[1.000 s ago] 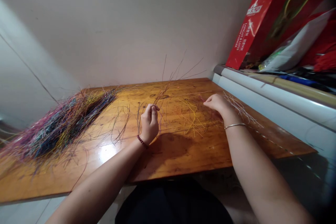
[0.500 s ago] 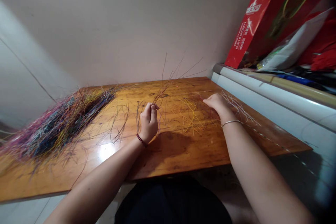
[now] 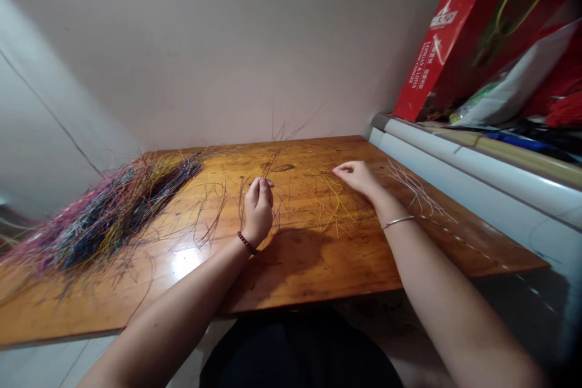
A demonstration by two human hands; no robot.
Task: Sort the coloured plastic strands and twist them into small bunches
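My left hand (image 3: pixel 259 208) is closed around a small bunch of thin brown wires (image 3: pixel 270 165), whose loose ends fan upward above the fist. Farther right, my right hand (image 3: pixel 357 177) hovers over the table with thumb and fingers pinched together; whatever is in the pinch is too fine to make out. Just below and left of it lie loose yellow wires (image 3: pixel 337 201). Dark wires (image 3: pixel 213 218) are spread left of my left hand, and white wires (image 3: pixel 421 188) rest beyond my right wrist.
A big heap of mixed-colour wires (image 3: pixel 113 212) covers the left side of the wooden table (image 3: pixel 291 279). The wall stands behind. At the right, a pale ledge (image 3: pixel 436 151) carries a red box (image 3: pixel 427 54) and a white plastic bag (image 3: pixel 513 82).
My right hand has moved left, from the reddish wires toward the yellow ones. My left hand stays nearly in place, and the wires in it stick up less spread than before.
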